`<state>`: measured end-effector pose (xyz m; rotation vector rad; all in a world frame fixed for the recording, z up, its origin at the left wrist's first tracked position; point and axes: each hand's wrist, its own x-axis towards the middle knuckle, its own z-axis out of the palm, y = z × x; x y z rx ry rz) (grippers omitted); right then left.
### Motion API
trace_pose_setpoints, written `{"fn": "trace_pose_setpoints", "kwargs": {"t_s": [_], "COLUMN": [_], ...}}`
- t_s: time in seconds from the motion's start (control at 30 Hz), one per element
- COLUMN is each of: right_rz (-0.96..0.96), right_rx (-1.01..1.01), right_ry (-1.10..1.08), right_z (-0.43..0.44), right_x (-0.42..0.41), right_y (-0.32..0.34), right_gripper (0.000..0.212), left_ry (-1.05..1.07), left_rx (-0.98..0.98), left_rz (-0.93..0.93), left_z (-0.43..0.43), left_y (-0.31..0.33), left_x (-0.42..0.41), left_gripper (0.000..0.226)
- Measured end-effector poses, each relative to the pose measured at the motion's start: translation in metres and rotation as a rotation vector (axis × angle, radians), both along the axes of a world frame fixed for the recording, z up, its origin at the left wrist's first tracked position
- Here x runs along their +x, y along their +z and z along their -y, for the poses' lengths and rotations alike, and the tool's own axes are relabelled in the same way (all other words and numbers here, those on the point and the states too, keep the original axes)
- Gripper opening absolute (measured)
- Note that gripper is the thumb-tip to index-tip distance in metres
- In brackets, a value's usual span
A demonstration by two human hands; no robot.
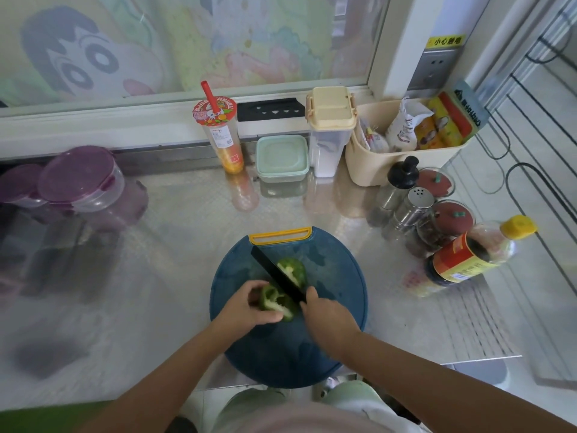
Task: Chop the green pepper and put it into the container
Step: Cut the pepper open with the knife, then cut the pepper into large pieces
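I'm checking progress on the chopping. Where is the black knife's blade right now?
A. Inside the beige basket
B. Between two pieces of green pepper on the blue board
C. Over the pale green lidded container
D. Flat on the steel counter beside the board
B: the right hand holds the black knife, blade between the far pepper piece and the near pepper piece gripped by the left hand, on the blue board.
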<state>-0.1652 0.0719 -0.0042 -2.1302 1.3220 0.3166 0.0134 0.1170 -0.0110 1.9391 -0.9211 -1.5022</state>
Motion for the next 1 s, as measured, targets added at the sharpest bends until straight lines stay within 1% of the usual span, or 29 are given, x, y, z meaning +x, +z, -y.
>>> {"fn": "trace_pose_setpoints", "kwargs": {"t_s": [0.07,0.2,0.27,0.4,0.5,0.57,0.8,1.0], "right_rz": [0.015,0.008,0.008,0.048,0.081,0.086,0.087,0.066], "right_rx": [-0.002,0.017,0.026,-0.024,-0.082,-0.082,-0.061,-0.031], "right_ry": [0.001,0.009,0.003,-0.013,-0.035,-0.045,-0.020,0.035], "right_z": [0.002,0.006,0.007,0.005,0.004,0.003,-0.008,-0.023], "right_x": [0.002,0.003,0.003,0.002,-0.002,-0.005,-0.014,-0.011], "right_y": [0.003,0.007,0.010,0.018,0.022,0.026,0.030,0.018], "right_gripper": [0.026,0.029,0.030,0.034,0.034,0.032,0.033,0.031], "left_ry": [-0.074,-0.097,-0.034,0.186,0.262,0.285,0.242,0.157], "left_rx": [-0.020,-0.032,-0.063,-0.154,-0.172,-0.168,-0.198,-0.217], "left_rz": [0.076,0.200,0.241,0.313,0.319,0.329,0.396,0.429], "left_z": [-0.009,-0.019,-0.021,-0.017,-0.014,-0.013,-0.011,-0.010], "left_y": [0.000,0.002,0.005,0.008,0.000,-0.004,-0.013,-0.014], "left_x": [0.006,0.010,0.005,-0.013,-0.027,-0.032,-0.031,-0.029], "left_gripper": [0.064,0.059,0.058,0.057,0.056,0.055,0.057,0.057]}}
